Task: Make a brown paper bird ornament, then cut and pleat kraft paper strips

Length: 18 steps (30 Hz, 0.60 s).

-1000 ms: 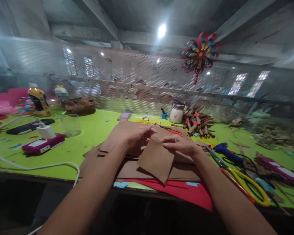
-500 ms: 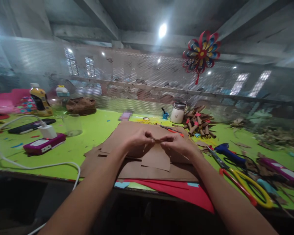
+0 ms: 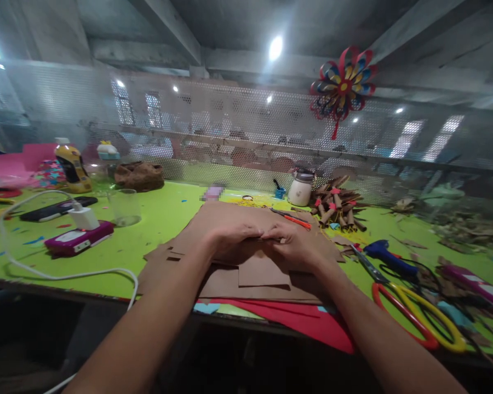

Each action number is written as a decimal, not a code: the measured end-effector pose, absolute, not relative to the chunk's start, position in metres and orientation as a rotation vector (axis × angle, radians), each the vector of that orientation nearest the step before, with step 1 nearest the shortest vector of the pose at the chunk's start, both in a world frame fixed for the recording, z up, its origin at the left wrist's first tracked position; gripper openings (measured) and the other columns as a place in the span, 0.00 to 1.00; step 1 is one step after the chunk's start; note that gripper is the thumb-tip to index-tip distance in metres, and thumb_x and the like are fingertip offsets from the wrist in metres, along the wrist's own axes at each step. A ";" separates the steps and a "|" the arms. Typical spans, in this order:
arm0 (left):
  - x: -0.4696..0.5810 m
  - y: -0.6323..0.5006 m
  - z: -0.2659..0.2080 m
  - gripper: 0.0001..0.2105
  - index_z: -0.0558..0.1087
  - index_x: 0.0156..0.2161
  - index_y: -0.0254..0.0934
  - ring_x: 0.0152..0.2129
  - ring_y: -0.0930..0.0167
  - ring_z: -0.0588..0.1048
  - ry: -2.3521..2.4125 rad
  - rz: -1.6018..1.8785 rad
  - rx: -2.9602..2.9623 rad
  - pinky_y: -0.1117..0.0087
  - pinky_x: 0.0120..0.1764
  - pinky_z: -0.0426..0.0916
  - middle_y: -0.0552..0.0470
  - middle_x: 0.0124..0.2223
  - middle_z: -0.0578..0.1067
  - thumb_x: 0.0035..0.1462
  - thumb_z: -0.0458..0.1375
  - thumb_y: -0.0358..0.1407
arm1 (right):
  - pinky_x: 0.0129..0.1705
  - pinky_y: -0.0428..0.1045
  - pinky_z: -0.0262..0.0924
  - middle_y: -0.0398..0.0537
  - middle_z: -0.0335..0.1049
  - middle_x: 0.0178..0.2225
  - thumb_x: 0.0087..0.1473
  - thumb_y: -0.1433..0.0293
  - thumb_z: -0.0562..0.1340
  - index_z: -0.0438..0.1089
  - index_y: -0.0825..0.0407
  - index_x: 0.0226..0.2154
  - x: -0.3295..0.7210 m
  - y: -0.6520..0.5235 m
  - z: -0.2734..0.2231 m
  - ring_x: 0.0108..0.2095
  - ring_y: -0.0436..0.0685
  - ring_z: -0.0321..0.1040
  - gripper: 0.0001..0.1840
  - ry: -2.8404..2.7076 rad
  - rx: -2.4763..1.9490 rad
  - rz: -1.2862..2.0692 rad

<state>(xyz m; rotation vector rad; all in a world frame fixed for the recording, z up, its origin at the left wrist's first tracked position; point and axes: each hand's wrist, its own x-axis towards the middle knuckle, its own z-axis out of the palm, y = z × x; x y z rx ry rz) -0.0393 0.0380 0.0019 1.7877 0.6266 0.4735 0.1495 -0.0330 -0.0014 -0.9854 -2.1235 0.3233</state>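
A small piece of brown paper (image 3: pixel 263 271) lies over a stack of larger brown sheets (image 3: pixel 225 284). Its far edge is pinched between the fingers of my left hand (image 3: pixel 235 236) and my right hand (image 3: pixel 292 243), which nearly meet at the fingertips. Fingers partly hide that edge, which looks rolled or folded. Beyond my right hand, small scissors with orange handles (image 3: pixel 298 220) rest on the stack. Under the stack's near side, red sheets (image 3: pixel 287 314) stick out past the table edge.
Large scissors with red and yellow handles (image 3: pixel 425 314) and a blue glue gun (image 3: pixel 390 258) lie right. Brown paper rolls (image 3: pixel 340 205) are heaped behind, near a white jar (image 3: pixel 301 189). At left are a purple power bank (image 3: pixel 80 239), a white cable (image 3: pixel 66 278) and a clear cup (image 3: pixel 125 209).
Both hands have come lower and closer together, and the far edge of the small paper has come down with them. The camera view has shifted slightly.
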 end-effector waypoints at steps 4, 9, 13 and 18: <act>-0.040 0.040 0.000 0.15 0.75 0.35 0.35 0.35 0.69 0.67 0.679 0.425 1.832 0.71 0.40 0.59 0.50 0.36 0.74 0.53 0.55 0.44 | 0.34 0.46 0.59 0.46 0.71 0.33 0.51 0.72 0.59 0.76 0.49 0.36 0.152 -0.032 -0.004 0.31 0.51 0.65 0.11 -2.113 -0.990 0.300; -0.040 0.036 0.002 0.17 0.75 0.40 0.36 0.39 0.68 0.67 0.589 0.347 1.865 0.71 0.42 0.59 0.49 0.40 0.75 0.54 0.55 0.47 | 0.33 0.45 0.57 0.46 0.71 0.32 0.52 0.72 0.59 0.76 0.48 0.35 0.154 -0.033 -0.001 0.31 0.51 0.64 0.11 -2.108 -1.066 0.256; -0.039 0.035 0.002 0.16 0.76 0.39 0.36 0.37 0.69 0.68 0.589 0.360 1.840 0.71 0.41 0.60 0.50 0.38 0.75 0.53 0.57 0.46 | 0.31 0.45 0.57 0.47 0.70 0.30 0.51 0.71 0.60 0.76 0.49 0.34 0.152 -0.033 -0.002 0.29 0.51 0.64 0.10 -2.103 -1.032 0.238; -0.039 0.038 -0.002 0.14 0.77 0.37 0.35 0.34 0.70 0.69 0.536 0.385 1.791 0.71 0.41 0.61 0.48 0.36 0.76 0.52 0.59 0.43 | 0.32 0.45 0.59 0.47 0.71 0.31 0.51 0.70 0.60 0.76 0.48 0.36 0.152 -0.028 -0.007 0.30 0.51 0.66 0.10 -2.089 -0.967 0.273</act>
